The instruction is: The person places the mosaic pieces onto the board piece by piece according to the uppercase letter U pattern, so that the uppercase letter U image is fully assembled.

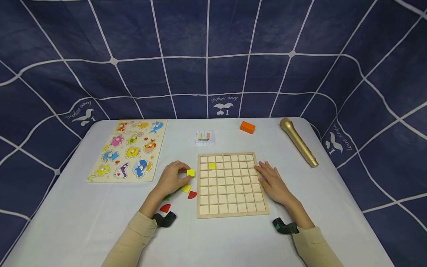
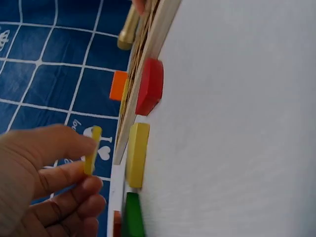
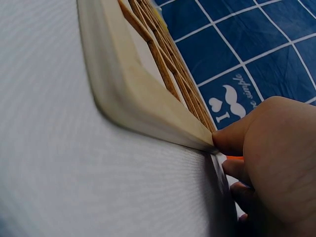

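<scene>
Between thumb and fingers, my left hand (image 1: 171,178) pinches a yellow square tile (image 1: 191,172), just off the left edge of a wooden grid board (image 1: 199,185). In the left wrist view the tile (image 2: 92,150) is seen edge-on. One yellow square (image 1: 212,165) lies in a cell near the board's upper left. My right hand (image 1: 275,183) rests at the board's right edge; its thumb (image 3: 229,138) touches the wooden rim. Beside the left hand lie another yellow piece (image 1: 186,188), two red quarter-round pieces (image 1: 192,194) and a green piece (image 2: 132,217), partly hidden.
A small pattern card (image 1: 205,137) lies behind the board. An animal puzzle board (image 1: 126,152) is at the left. An orange block (image 1: 247,127) and a gold microphone (image 1: 299,142) are toward the back right. A dark blue checked cloth (image 1: 186,40) hangs behind the white table.
</scene>
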`<state>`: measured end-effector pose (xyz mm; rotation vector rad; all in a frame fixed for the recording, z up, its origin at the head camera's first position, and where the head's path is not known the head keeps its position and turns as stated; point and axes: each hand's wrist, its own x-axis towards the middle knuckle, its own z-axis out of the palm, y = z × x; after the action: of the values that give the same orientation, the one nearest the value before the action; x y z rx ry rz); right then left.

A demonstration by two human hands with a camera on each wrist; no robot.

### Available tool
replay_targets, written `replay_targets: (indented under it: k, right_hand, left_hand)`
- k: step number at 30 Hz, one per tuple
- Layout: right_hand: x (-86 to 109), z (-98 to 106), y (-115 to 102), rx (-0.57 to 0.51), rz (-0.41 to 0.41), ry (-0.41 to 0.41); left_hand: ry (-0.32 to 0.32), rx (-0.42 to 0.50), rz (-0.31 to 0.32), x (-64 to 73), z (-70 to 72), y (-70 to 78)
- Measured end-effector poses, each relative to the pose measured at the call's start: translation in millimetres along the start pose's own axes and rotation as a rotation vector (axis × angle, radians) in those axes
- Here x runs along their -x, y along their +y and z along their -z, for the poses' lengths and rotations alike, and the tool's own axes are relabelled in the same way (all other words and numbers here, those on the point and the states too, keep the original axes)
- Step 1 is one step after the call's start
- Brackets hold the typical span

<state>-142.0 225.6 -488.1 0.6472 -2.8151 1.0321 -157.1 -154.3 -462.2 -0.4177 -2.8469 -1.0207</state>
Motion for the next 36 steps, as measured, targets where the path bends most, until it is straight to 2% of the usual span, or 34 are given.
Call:
replay_targets:
  k: [3,7,15,26,32,36]
  right_hand:
    - [1.1,1,0,0.003,0.001,0.003]
    - [1.4,2,0,0.005,-0.02,-0.01]
    - [0.2,0,0,0.007,-0.018,-0.007]
    - [-0.6,0,0,0.011,-0.021,-0.014]
    - [-0.4,0,1,0.006,-0.021,-0.015]
    - [-0.2,-1,1,0.003,-0.025,-0.021]
  left_hand:
    - [0.001,0.02,0.002,-4.2,2.6,10.6]
    - [-0.022,0.02,-0.029,-12.3,1.2,26.4]
    - [-0.082,-0.015,-0.069,-27.4,-18.1,46.3]
    - [-0.12,-0.124,-0.097,-35.7,-36.9,51.3]
    - [-0.119,-0.155,-0.091,-36.8,-40.9,51.4]
    - [-0.116,-0.16,-0.086,-34.7,-38.1,53.1]
